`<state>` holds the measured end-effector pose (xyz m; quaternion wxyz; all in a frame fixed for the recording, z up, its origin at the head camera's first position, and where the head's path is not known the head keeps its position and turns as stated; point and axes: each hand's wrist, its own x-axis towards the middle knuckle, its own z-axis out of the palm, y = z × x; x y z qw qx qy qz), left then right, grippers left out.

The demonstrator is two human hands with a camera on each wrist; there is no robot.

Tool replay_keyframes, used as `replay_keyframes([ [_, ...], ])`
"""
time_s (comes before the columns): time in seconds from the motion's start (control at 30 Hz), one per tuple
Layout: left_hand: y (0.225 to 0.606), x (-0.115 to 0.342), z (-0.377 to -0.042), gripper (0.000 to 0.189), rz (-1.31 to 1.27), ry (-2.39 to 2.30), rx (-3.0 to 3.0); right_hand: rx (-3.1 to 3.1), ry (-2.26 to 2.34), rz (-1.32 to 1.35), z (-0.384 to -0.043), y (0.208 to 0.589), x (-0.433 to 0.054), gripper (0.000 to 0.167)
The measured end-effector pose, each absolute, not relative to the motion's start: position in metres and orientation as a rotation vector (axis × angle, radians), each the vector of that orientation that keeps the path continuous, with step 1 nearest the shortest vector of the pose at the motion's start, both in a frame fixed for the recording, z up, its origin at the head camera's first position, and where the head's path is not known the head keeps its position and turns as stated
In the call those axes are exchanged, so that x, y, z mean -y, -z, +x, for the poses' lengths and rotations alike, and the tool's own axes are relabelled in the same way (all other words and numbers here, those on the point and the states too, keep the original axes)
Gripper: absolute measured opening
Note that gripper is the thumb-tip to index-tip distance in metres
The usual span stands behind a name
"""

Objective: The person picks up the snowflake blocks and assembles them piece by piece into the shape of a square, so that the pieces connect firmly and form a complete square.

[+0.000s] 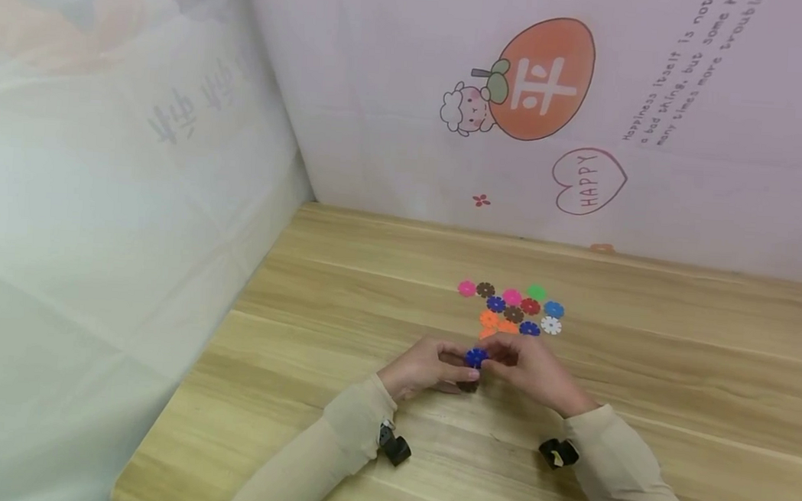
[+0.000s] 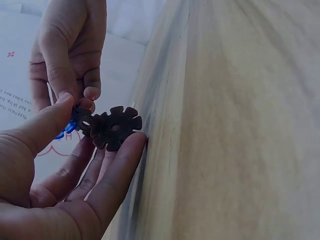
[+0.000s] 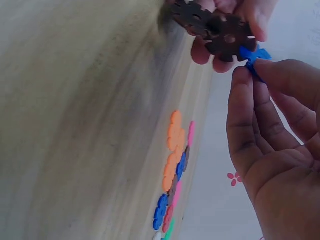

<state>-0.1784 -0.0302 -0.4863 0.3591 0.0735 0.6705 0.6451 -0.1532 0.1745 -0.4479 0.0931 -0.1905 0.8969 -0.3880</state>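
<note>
Above the table, my left hand pinches a pair of linked dark brown notched plastic discs between thumb and fingers. My right hand grips a blue notched disc by its edge with thumb and fingertips. In the right wrist view, the blue disc meets the rim of the nearer brown disc at an angle, right at the notches. The left wrist view shows the other brown disc sticking out past my left fingers, while my left thumb partly covers the blue one.
Just beyond my hands lies a loose group of flat notched discs, among them an orange disc, a white disc, a green disc and a pink disc. Printed cloth walls border the wooden table behind and at left.
</note>
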Motion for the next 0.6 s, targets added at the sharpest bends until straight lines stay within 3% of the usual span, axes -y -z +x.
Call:
replay_keyframes([
  [0.6, 0.4833, 0.0325, -0.1754, 0.032, 0.277, -1.495, -2.026, -2.640, 1.167, -0.578, -0.1537, 0.4505, -0.1753, 0.022],
])
